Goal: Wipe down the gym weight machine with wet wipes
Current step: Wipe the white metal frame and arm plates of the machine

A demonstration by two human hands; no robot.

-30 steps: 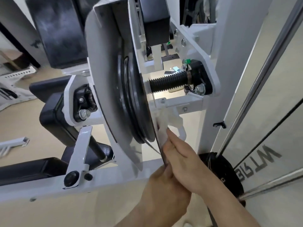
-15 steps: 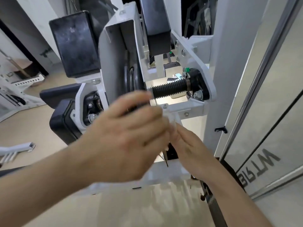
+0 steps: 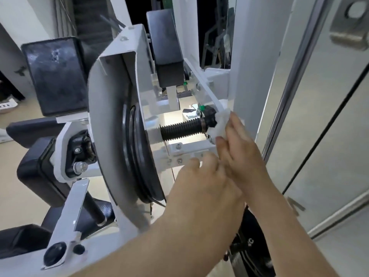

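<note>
Weight machine [image 3: 119, 80]: white steel frame fills the left and centre of the frame. Curved white guard plate runs from upper centre to lower centre.
Black pads: one [image 3: 54, 76] at upper left, scuffed surface; a second [image 3: 168, 50] at upper centre, behind the guard.
Mirror panel [image 3: 323, 124] with metal edge strips occupies the right side.
Black pulley disc [image 3: 137, 154], centre, sits against the inner face of the guard.
Left hand [image 3: 201, 188]: lower centre, fingers curled up toward the white crossbar [image 3: 187, 154] below the threaded rod. Whether it grips anything, cannot tell.
Right hand [image 3: 239, 148]: centre right, just above and touching the left hand. Fingers extended, pinching and pressing the wet wipe.
Black threaded rod [image 3: 179, 129]: horizontal, centre, between the disc and a black end block [image 3: 209, 116].
Wet wipe [image 3: 219, 126]: white, bunched, centre right, pressed against the black end block at the rod's right end, under the right fingertips.
</note>
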